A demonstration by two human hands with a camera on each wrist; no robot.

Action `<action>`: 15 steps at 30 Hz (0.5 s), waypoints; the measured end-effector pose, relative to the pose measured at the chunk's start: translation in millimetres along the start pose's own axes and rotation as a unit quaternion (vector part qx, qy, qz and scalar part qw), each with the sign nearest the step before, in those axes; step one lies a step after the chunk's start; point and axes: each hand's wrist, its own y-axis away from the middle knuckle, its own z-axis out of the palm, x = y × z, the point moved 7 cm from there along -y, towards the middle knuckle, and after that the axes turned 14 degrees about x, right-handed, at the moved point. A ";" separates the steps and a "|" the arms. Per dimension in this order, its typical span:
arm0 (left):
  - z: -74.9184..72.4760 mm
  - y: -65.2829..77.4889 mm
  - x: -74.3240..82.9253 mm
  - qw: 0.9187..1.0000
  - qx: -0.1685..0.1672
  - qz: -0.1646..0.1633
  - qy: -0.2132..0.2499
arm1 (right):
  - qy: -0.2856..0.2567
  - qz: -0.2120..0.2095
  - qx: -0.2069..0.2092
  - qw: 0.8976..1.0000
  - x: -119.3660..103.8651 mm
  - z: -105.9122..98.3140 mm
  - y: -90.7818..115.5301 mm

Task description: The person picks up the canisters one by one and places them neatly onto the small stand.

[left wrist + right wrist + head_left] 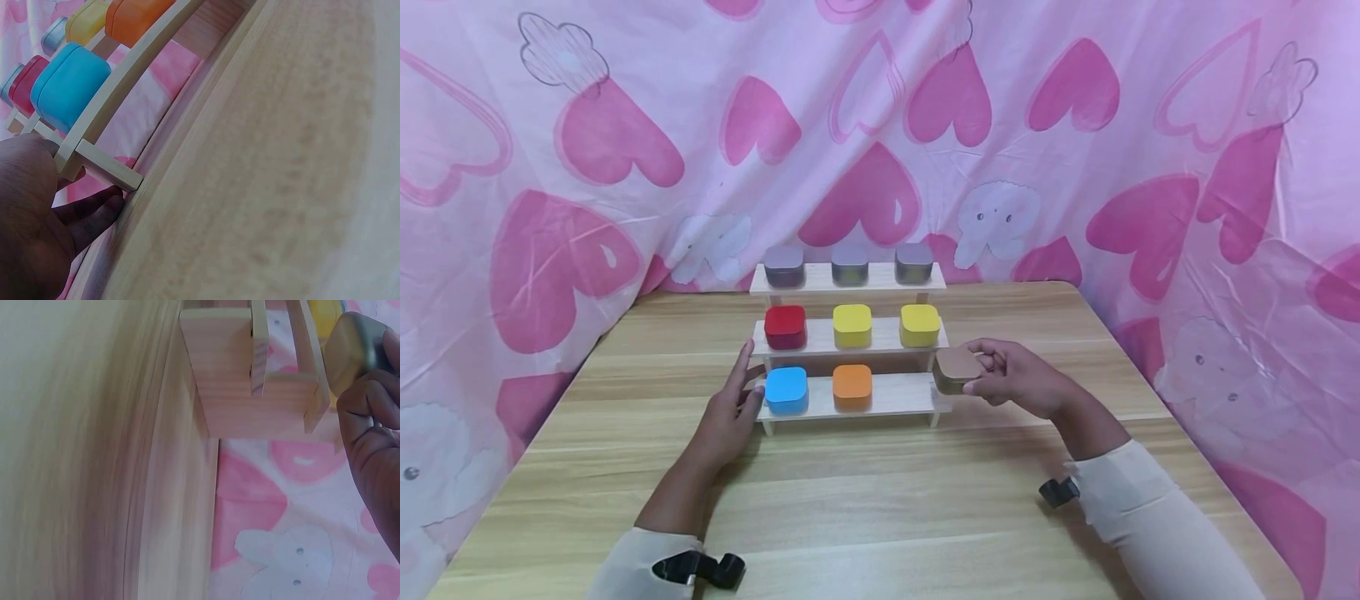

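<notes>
My right hand [1018,379] pinches a brown square tin [957,371] with rounded corners at the right end of the bottom shelf. In the right wrist view, the tin [353,353] is above the shelf end, partly covered by the fingers. My left hand [730,417] rests against the left end of the three-step wooden rack [891,400], fingers spread and fairly straight. Beside it on the bottom step sits a blue tin [786,390], with an orange tin [852,387] to the right. The left wrist view shows fingertips [112,200] near a rack leg [109,165].
On the middle step stand a red tin [786,327] and two yellow tins [852,325]. Three grey tins [850,264] line the top step. The rack stands on a wood-grain table [880,500], with a pink heart-print cloth [880,108] behind and at both sides.
</notes>
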 end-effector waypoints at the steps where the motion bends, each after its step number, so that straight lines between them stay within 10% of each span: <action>1: 0.2 0.0 0.0 1.000 0.000 0.000 0.000 | 0.001 0.000 -0.002 1.000 -0.6 2.0 0.2; 15: 0.1 0.4 1.7 1.000 -0.002 0.002 -0.003 | 0.046 0.001 0.015 0.999 1.3 26.0 -6.3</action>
